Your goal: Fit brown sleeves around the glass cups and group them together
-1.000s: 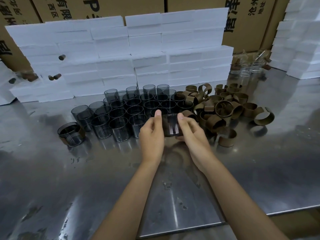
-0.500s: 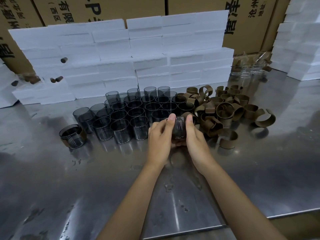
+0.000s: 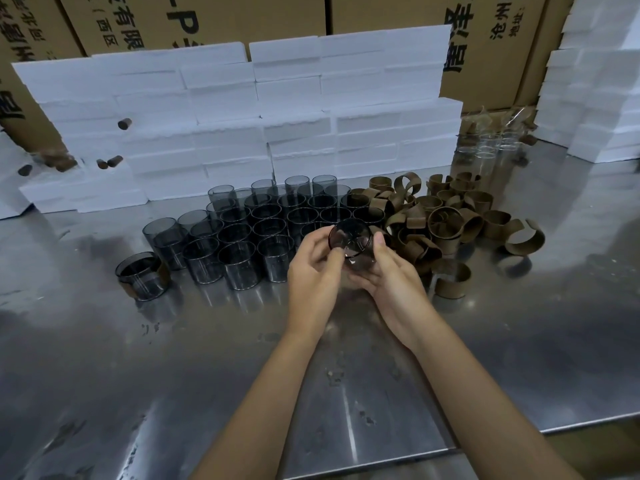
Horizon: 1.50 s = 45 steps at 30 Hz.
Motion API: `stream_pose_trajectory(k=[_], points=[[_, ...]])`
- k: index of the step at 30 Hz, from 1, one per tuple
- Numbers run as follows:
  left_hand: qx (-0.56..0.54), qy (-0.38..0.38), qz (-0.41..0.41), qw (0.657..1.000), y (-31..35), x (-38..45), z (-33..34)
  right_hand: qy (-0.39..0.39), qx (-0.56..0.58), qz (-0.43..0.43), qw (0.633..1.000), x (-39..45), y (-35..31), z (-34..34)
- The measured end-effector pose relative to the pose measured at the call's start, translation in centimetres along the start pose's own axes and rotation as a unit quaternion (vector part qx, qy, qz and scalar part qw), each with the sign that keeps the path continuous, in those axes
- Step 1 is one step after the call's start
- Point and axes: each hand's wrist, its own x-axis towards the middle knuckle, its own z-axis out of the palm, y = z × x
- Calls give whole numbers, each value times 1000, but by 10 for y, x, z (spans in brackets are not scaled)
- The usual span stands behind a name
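Note:
A dark glass cup (image 3: 350, 241) is held tilted between both hands above the steel table, its open mouth turned toward me. My left hand (image 3: 313, 271) grips its left side with curled fingers. My right hand (image 3: 388, 275) cradles it from below and the right, thumb on the rim. Whether a sleeve is on this cup I cannot tell. Several bare smoky glass cups (image 3: 263, 223) stand packed together behind the hands. A heap of brown curled sleeves (image 3: 446, 216) lies to the right. One cup wearing a brown sleeve (image 3: 143, 275) stands alone at the left.
The steel table (image 3: 519, 341) has its front edge near the bottom right. White foam blocks (image 3: 242, 116) are stacked behind the cups and at the far right (image 3: 595, 98). Several clear glass cups (image 3: 491, 150) stand at the back right. Cardboard cartons (image 3: 381, 12) line the back.
The held cup has tipped from upright to lying with its mouth toward me. Both hands drew slightly nearer and closed in around it.

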Motion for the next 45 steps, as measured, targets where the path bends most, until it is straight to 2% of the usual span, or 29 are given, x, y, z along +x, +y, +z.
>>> stream_pose_trajectory(k=[3,10,16,19,24,29,31,35,39,42,45], points=[[-3,-15,-4,1000,1,0,0,-10,18,3,1000,1,1,-4],[-13,-13,-6,1000,-4,2,-5,-17,-19,-7,1000,-4,-2,-4],[-120,29,-94,988,-4,8,-10,-28,-40,-27,998,-11,-6,3],[-176,11,-139,974,-6,9,-8,-11,-52,-46,998,-11,-6,7],[-171,-7,-162,972,-5,10,-5,-2,-155,-96,983,-15,-4,10],[-200,-117,-162,959,-3,6,-6,33,-182,-124,975,-18,-1,11],[-224,-136,-175,949,-5,6,-6,34,-186,-126,974,-19,-1,10],[-273,-109,-231,928,-6,9,-8,28,-221,-158,962,-21,-1,14],[-259,-106,-269,922,-7,10,-6,95,-297,-187,931,-23,1,14],[-244,-124,-262,926,-3,8,-5,129,-331,-188,916,-20,3,10],[-241,-117,-234,935,-4,6,-5,131,-303,-197,923,-18,5,8]])
